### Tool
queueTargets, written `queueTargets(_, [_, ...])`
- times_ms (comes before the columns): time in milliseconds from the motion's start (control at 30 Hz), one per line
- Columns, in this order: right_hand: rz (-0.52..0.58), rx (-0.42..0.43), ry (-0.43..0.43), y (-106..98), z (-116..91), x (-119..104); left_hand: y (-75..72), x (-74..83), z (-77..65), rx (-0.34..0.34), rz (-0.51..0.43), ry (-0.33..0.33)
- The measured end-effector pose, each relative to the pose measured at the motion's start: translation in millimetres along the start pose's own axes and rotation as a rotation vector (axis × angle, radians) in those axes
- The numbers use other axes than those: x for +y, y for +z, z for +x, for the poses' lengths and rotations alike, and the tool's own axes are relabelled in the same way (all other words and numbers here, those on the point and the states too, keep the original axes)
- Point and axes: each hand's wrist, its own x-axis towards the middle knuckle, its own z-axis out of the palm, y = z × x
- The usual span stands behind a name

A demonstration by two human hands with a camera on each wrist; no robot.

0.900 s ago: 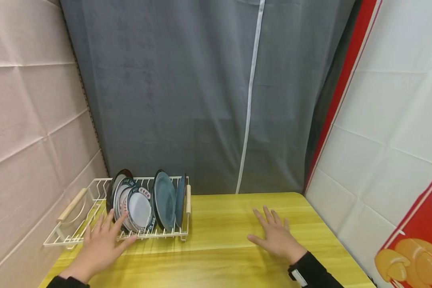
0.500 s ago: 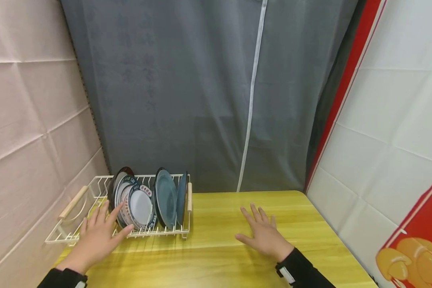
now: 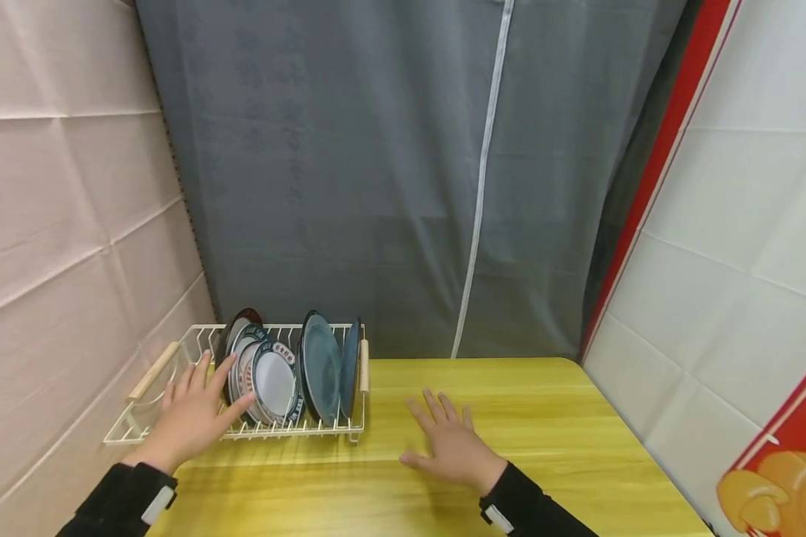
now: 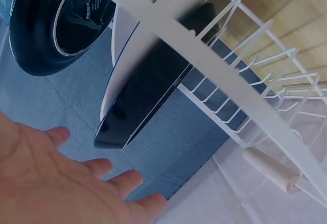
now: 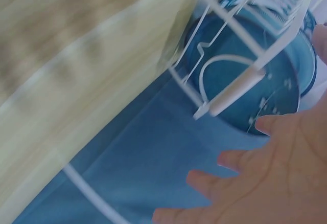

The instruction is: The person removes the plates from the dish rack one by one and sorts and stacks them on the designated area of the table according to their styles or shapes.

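Observation:
A white wire dish rack (image 3: 295, 431) with wooden handles stands at the left of the table. Several plates lean upright in it: white plates with patterned rims (image 3: 275, 382) at the left, a blue plate (image 3: 323, 369) and another blue plate (image 3: 351, 371) at the right. My left hand (image 3: 191, 412), fingers spread, hovers over the rack's front left, near the white plates; whether it touches the rack cannot be told. Above the table, right of the rack, is my right hand (image 3: 453, 450), its fingers spread and holding nothing. A dark plate (image 4: 148, 96) shows in the left wrist view.
The yellow wood-grain table (image 3: 510, 403) extends right of the rack. Behind it hangs a grey curtain (image 3: 389, 186) with a white strip. A pale cloth wall (image 3: 67, 224) closes the left side, and a white panel (image 3: 725, 224) with red edging the right.
My right hand has moved left across the table, toward the rack. My left hand has shifted slightly forward over the rack. The plates stay in place, while the head view has turned a little.

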Motion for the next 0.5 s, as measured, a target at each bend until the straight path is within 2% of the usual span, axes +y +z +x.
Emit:
queueTargets(267, [-0.054, -0.028, -0.128, 22, 19, -36, -2.2, -1.9, 8.0, -0.004, 0.012, -0.005])
queueTargets(500, [-0.125, -0.012, -0.207, 37, 30, -63, -2.3, -0.8, 18.7, -0.009, -0.005, -0.023])
